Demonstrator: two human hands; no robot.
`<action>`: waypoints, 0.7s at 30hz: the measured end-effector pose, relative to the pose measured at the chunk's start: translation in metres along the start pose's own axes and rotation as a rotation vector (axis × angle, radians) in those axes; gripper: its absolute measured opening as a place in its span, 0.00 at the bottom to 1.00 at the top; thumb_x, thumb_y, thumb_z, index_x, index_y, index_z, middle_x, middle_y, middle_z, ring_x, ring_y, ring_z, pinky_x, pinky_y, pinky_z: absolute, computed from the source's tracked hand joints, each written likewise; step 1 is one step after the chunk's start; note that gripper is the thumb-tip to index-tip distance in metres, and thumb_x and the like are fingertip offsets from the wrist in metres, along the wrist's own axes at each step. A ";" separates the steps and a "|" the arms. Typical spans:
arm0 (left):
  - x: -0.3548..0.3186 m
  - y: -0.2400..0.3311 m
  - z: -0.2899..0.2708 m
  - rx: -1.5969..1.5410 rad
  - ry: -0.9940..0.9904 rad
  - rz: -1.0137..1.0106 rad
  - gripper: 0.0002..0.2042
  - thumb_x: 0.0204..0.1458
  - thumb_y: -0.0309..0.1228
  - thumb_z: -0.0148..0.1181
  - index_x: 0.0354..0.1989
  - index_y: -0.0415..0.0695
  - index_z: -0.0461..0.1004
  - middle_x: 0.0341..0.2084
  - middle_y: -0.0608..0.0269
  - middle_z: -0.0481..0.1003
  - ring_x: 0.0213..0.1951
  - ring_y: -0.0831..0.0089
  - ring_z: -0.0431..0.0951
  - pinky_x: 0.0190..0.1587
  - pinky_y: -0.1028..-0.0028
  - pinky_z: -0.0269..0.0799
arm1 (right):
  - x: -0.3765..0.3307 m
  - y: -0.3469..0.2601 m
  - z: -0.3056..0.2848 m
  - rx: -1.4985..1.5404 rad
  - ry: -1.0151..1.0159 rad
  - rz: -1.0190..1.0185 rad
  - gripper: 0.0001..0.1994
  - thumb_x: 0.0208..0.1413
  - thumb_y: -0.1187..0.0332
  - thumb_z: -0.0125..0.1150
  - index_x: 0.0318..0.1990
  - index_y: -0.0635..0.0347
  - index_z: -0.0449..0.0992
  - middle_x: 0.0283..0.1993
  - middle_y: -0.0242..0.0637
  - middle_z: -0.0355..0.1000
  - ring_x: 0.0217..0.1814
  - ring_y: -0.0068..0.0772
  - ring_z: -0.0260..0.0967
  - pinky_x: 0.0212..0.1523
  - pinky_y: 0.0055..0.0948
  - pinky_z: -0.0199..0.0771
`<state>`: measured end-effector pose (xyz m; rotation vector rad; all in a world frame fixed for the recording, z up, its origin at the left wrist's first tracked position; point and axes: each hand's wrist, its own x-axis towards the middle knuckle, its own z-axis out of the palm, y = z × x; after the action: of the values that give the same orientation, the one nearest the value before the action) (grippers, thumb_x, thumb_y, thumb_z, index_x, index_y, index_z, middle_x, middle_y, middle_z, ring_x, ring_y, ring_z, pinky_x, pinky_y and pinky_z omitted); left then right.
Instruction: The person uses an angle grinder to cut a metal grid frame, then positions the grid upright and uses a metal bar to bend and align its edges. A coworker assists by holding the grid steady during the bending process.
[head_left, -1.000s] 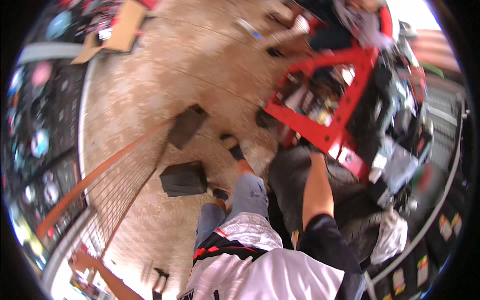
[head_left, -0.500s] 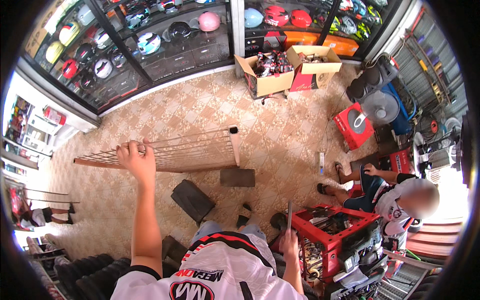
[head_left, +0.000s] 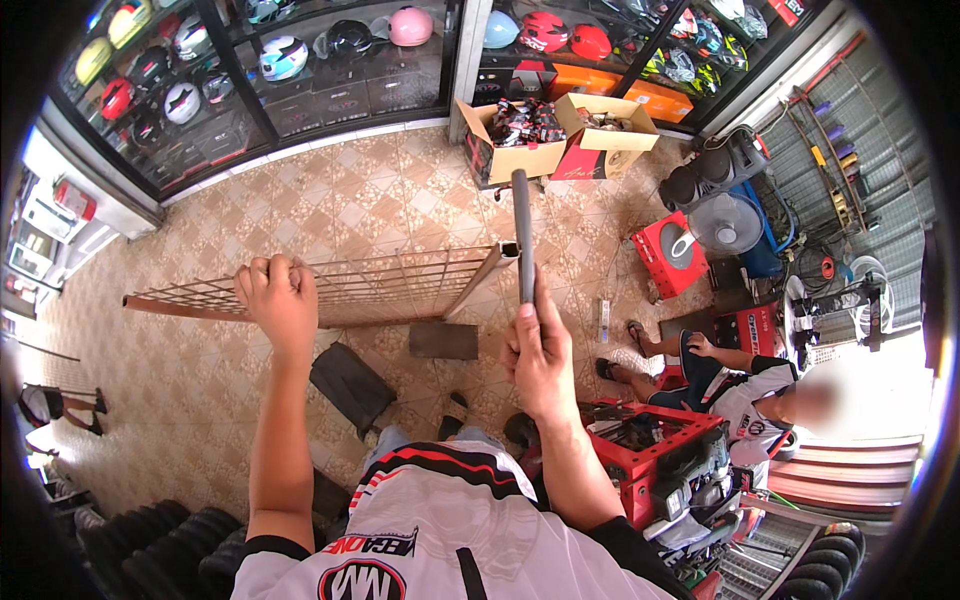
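Wire-grid panel (head_left: 392, 283) is gripped below the curled fingers of the left hand (head_left: 276, 300); the right hand (head_left: 540, 352) clasps a grey bar (head_left: 523, 235), best held steady, its tip ahead of those fingers.

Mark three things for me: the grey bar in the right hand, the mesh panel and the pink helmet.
Grey bar (head_left: 524, 230): head view, on its shaft above the hand.
Mesh panel (head_left: 395, 284): head view, middle of its wire grid.
Pink helmet (head_left: 411, 27): head view, on its shell.
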<state>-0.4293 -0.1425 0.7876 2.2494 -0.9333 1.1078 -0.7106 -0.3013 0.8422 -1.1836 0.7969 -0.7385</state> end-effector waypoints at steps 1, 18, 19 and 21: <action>0.000 0.000 0.001 0.002 0.004 0.009 0.07 0.49 0.24 0.64 0.27 0.45 0.70 0.30 0.61 0.67 0.38 0.56 0.68 0.53 0.54 0.66 | -0.001 0.001 0.004 0.006 -0.003 0.011 0.29 0.76 0.63 0.47 0.79 0.53 0.48 0.25 0.20 0.57 0.19 0.13 0.55 0.18 0.19 0.61; -0.004 -0.006 0.003 -0.012 -0.111 -0.005 0.08 0.49 0.24 0.65 0.36 0.44 0.72 0.36 0.58 0.68 0.43 0.55 0.69 0.57 0.54 0.64 | 0.005 0.016 -0.005 -0.124 0.131 -0.176 0.27 0.76 0.63 0.48 0.79 0.45 0.54 0.25 0.19 0.54 0.21 0.11 0.50 0.20 0.17 0.56; -0.003 -0.006 0.003 -0.006 -0.105 -0.002 0.08 0.49 0.24 0.64 0.36 0.44 0.72 0.36 0.58 0.68 0.43 0.55 0.69 0.57 0.54 0.63 | 0.005 0.014 -0.005 -0.196 0.057 -0.131 0.27 0.76 0.64 0.48 0.79 0.45 0.54 0.25 0.19 0.54 0.21 0.11 0.50 0.20 0.17 0.56; -0.002 -0.006 0.004 -0.011 -0.101 0.013 0.08 0.49 0.25 0.64 0.36 0.44 0.72 0.37 0.57 0.68 0.44 0.55 0.69 0.58 0.54 0.63 | 0.005 0.012 -0.006 -0.173 0.047 -0.079 0.27 0.75 0.64 0.49 0.79 0.46 0.54 0.26 0.18 0.54 0.21 0.11 0.50 0.19 0.17 0.55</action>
<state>-0.4236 -0.1401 0.7836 2.3119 -0.9929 0.9997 -0.7122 -0.3062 0.8289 -1.3635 0.8710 -0.7764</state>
